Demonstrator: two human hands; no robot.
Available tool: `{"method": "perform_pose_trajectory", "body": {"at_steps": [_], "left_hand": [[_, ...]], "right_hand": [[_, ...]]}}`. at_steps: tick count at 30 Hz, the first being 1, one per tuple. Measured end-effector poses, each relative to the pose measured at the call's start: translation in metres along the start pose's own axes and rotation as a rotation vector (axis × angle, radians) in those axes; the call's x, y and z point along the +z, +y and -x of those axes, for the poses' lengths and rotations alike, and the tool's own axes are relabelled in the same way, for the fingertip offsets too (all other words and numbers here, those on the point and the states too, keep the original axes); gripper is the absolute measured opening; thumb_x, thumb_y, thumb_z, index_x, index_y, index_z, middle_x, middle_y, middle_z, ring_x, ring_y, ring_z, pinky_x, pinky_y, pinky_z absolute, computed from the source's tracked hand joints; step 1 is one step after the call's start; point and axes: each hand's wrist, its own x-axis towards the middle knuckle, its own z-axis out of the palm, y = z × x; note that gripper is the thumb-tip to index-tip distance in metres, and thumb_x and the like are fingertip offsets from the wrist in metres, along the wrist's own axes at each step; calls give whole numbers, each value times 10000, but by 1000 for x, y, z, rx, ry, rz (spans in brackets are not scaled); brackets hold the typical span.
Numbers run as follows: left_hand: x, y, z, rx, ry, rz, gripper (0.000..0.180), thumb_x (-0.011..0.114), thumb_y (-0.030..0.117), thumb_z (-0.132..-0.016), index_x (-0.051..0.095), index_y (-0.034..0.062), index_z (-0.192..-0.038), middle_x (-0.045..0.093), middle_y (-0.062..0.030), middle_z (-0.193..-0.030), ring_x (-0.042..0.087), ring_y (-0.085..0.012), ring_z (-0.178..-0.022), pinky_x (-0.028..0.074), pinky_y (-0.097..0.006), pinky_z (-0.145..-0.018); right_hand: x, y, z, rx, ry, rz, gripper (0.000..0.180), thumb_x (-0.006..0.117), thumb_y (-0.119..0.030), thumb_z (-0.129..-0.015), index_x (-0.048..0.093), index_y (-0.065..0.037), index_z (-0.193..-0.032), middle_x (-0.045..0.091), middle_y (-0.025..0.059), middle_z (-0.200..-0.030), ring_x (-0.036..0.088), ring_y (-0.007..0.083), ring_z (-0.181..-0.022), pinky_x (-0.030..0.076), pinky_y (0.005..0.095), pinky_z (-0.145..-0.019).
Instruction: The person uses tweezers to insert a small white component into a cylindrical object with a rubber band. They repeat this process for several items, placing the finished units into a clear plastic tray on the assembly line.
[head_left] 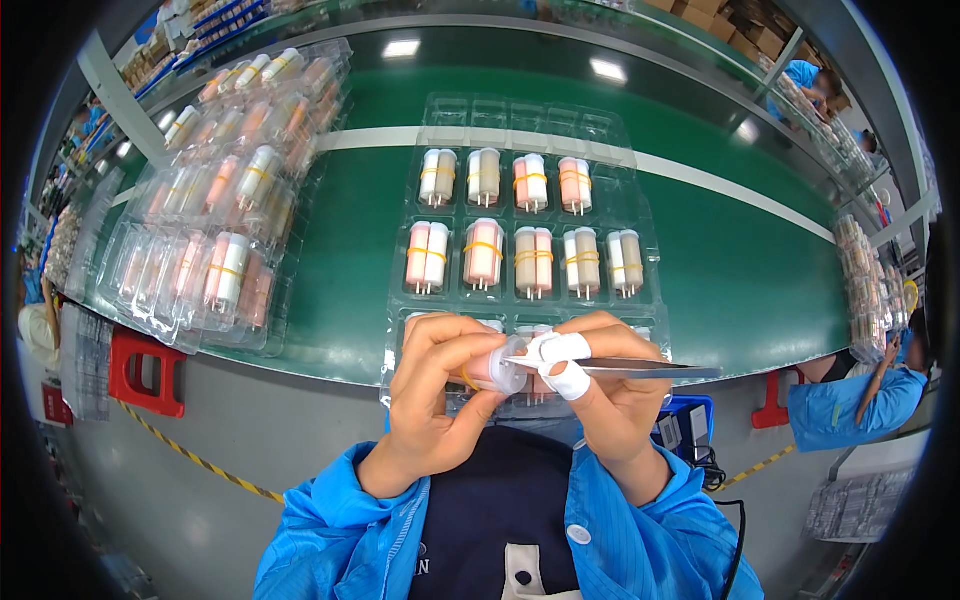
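Pink vial (492,368) in left-hand (440,390) grip

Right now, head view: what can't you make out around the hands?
- Front row of the clear tray: hidden behind both hands.
- Small capped cylinder in the left hand: mostly wrapped by fingers; its banding unclear.
- Tweezers in the right hand: tips too fine to tell what they touch.
- Stacked trays at left: contents blurred by plastic glare.

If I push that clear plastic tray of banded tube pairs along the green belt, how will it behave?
The clear blister tray looks thin and moulded, so it would probably flex rather than stay stiff. It seems light, so it would likely slide easily on the smooth green belt. The banded tube pairs lie in separate pockets, so they should stay put.
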Motion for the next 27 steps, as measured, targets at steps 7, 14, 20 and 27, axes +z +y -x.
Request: {"method": "perform_pose_trajectory", "body": {"at_steps": [7, 14, 20, 27], "left_hand": [[1, 0, 0, 27, 5, -18, 435, 701, -59, -648, 589, -48, -1068, 544, -172, -1063, 515, -299, -979, 468, -372, -836], [2, 1, -1, 63, 28, -108, 436, 703, -50, -637, 592, -35, -1058, 560, -170, -1038, 525, -300, -935, 450, -389, -788], [1, 2, -3, 146, -9, -193, 460, 698, -64, -590, 608, -16, -1039, 576, -153, -1011, 525, -302, -912, 434, -368, -775], [-2, 5, -5, 221, -121, -326, 482, 696, -76, -571, 617, 6, -1039, 583, -123, -1005, 530, -301, -917, 428, -367, -788]], "right_hand": [[5, 0, 6, 60, 88, -106, 143, 681, 9, -794, 661, 18, -935, 666, 146, -885, 638, 177, -799, 501, 277, -685], [8, -6, 2, 93, 89, -57, 133, 674, 19, -792, 661, 20, -924, 665, 145, -877, 639, 174, -763, 501, 274, -656], [0, -19, -10, 107, -67, 100, 99, 661, 13, -774, 655, 26, -872, 649, 127, -804, 622, 155, -709, 479, 257, -614], [-11, -25, -22, 200, -225, 164, 96, 644, 30, -766, 656, 30, -861, 631, 112, -776, 611, 148, -700, 471, 253, -605]]}}
